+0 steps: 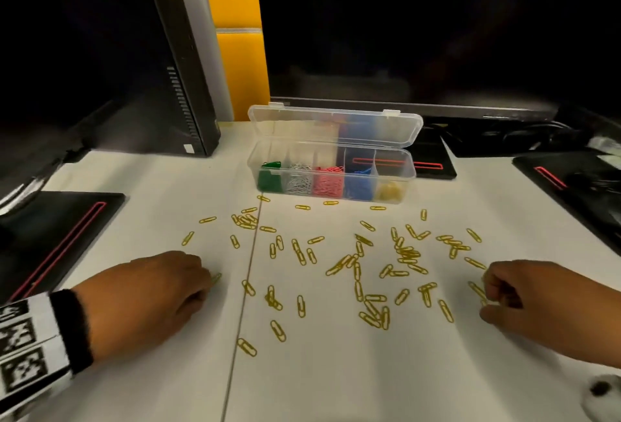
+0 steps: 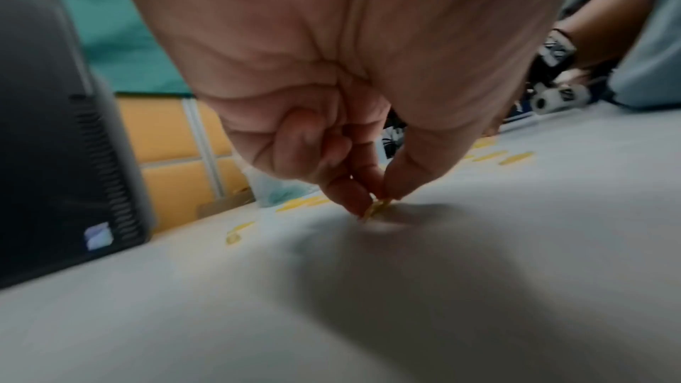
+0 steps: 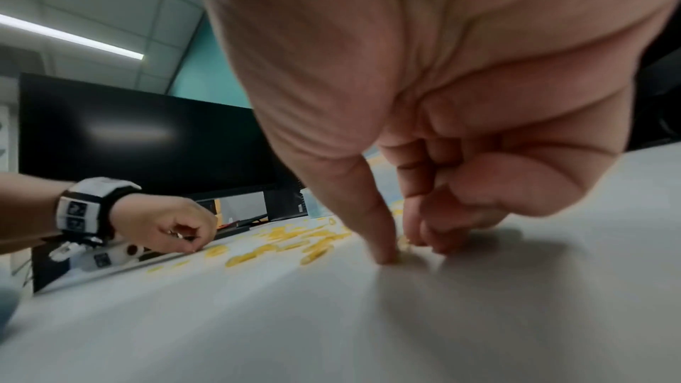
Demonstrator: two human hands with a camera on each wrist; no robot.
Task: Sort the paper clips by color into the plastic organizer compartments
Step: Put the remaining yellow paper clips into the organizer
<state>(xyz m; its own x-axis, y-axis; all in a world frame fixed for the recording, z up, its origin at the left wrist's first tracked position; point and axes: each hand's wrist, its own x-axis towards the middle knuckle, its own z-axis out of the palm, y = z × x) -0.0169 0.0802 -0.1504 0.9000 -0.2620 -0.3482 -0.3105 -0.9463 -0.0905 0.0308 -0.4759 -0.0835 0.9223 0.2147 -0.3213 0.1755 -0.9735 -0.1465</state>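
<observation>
Both hands down on the white desk (image 1: pixel 336 371), picking at gold clips

Clear plastic organizer (image 1: pixel 331 174), lid open, five compartments, sits ahead between the hands. Dozens of thin gold paper clips (image 1: pixel 369 273) lie scattered between them. Left hand (image 1: pixel 144 290) pinches one gold clip (image 2: pixel 379 207); right hand (image 1: pixel 537 300) fingers curled onto a clip, grip unclear. Bare desk nearer me.

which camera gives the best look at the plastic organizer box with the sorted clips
The head view: the plastic organizer sits open at the table's far side, green, silver, pink, blue and yellow compartments all visible. The left wrist view shows only a blurred clear corner behind the left hand; the right wrist view doesn't clearly show it.
</observation>
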